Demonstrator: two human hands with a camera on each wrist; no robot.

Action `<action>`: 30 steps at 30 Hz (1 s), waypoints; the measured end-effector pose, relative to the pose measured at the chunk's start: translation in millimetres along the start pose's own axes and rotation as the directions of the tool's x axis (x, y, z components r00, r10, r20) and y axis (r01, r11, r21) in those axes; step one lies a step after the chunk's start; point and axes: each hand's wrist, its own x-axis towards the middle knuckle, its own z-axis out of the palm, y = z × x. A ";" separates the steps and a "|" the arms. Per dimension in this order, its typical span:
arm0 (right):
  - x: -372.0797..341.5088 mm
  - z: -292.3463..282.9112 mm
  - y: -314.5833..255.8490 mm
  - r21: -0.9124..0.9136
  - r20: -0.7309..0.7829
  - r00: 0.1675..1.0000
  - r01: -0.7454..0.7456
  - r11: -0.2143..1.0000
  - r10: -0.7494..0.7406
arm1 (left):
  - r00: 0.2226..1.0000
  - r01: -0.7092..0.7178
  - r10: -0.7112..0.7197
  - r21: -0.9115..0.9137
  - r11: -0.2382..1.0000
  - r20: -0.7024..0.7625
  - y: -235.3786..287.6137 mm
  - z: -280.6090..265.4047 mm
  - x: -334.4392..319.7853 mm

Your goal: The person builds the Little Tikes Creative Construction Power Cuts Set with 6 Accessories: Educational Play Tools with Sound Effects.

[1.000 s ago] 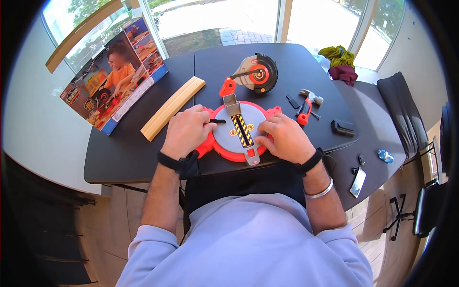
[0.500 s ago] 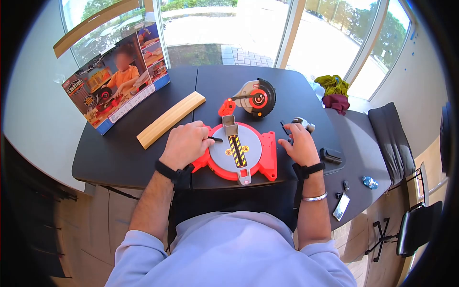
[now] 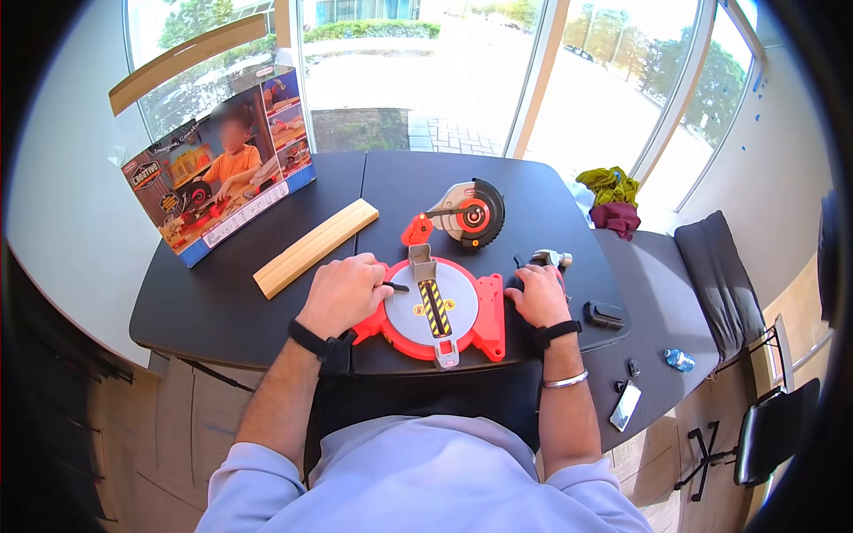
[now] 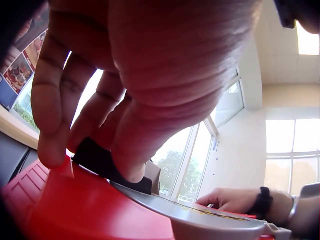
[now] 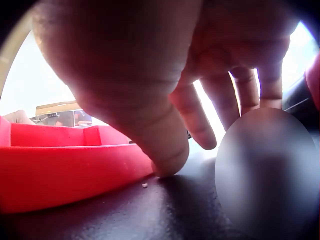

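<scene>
On the table lies a toy saw's round base (image 3: 418, 311), red with a grey disc and a yellow-and-black striped slot. My left hand (image 3: 342, 291) pinches a small black plastic clip (image 4: 102, 162) between thumb and fingers, low over the disc's left edge. To the right of the base, my right hand (image 3: 539, 298) reaches down to the table, thumb tip (image 5: 170, 165) at the tabletop beside the red side wall. Its fingers are spread and fairly straight. Another black piece (image 3: 514, 282) shows by this hand, mostly covered. A toy hammer (image 3: 554, 258) lies partly under its fingers.
Behind the base rests the toy saw's blade unit (image 3: 480, 213) on a red arm (image 3: 416, 229). A wooden board (image 3: 315, 249) lies at left, before a large picture box (image 3: 222, 160). A black case (image 3: 604, 314) sits near the right edge. A phone (image 3: 625, 406) lies on the bench.
My right hand has left the base's right side and moved right, down to the table by the hammer. My left hand keeps pinching the black clip. The head view has tilted up.
</scene>
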 end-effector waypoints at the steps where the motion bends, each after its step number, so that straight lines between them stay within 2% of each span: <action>1: 1.7 -3.9 -0.1 0.010 0.040 0.999 -0.013 1.000 0.013 | 1.000 0.002 -0.002 -0.002 1.000 0.004 0.2 -0.5 0.1; 2: 1.8 -8.0 -1.1 0.010 0.041 0.999 -0.014 1.000 0.013 | 1.000 0.005 -0.005 -0.004 1.000 0.009 0.7 -1.3 0.0; 4: 1.1 -14.4 -2.2 0.087 0.051 0.988 -0.151 0.985 0.147 | 0.999 0.020 -0.020 0.009 1.000 0.046 3.8 -6.9 1.3; 8: 2.0 -8.4 8.0 0.123 0.042 0.985 -0.173 0.977 0.169 | 0.997 0.032 -0.033 0.020 0.999 0.073 5.1 -7.6 2.0; 10: 0.8 -7.8 9.9 0.160 -0.053 0.988 -0.137 0.978 0.147 | 0.996 0.039 -0.041 0.025 0.999 0.081 7.0 -10.0 3.3; 11: 0.8 -8.7 8.7 0.160 -0.055 0.988 -0.137 0.978 0.147 | 0.995 0.046 -0.048 0.030 0.999 0.090 7.6 -10.9 3.7; 13: 1.0 -11.2 5.0 0.198 -0.014 0.976 -0.212 0.957 0.219 | 0.995 0.041 -0.043 0.019 0.999 0.086 7.2 -10.7 4.0; 24: 3.3 -8.1 4.8 0.086 -0.079 0.989 -0.118 0.989 0.125 | 0.995 0.025 -0.027 0.025 0.999 0.095 5.7 -7.8 4.8; 26: 4.1 -3.6 9.5 0.078 -0.095 0.988 -0.113 0.991 0.120 | 1.000 -0.002 0.002 0.014 1.000 0.023 4.3 -4.3 4.3; 29: 4.1 -3.4 11.7 0.177 -0.141 0.981 -0.104 0.979 0.130 | 0.995 0.024 -0.026 0.026 0.999 0.099 6.8 -9.9 5.5; 30: 5.2 -6.8 11.6 0.204 -0.194 0.977 -0.044 0.978 0.084 | 0.994 0.025 -0.028 0.025 0.999 0.102 6.2 -10.1 6.6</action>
